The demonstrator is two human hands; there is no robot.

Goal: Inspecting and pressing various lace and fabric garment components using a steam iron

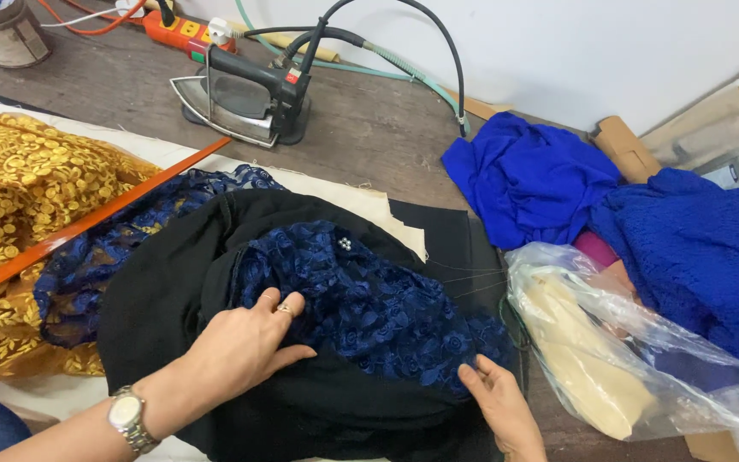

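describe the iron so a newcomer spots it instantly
Start at the wooden table and look to its far edge by the white wall. The iron sits there beside an orange power strip. It alone is grey metal, with a black handle and hoses.

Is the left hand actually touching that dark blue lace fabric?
Touching. The head view shows the left hand pressed flat with its fingertips on the dark blue floral lace fabric, no gap visible.
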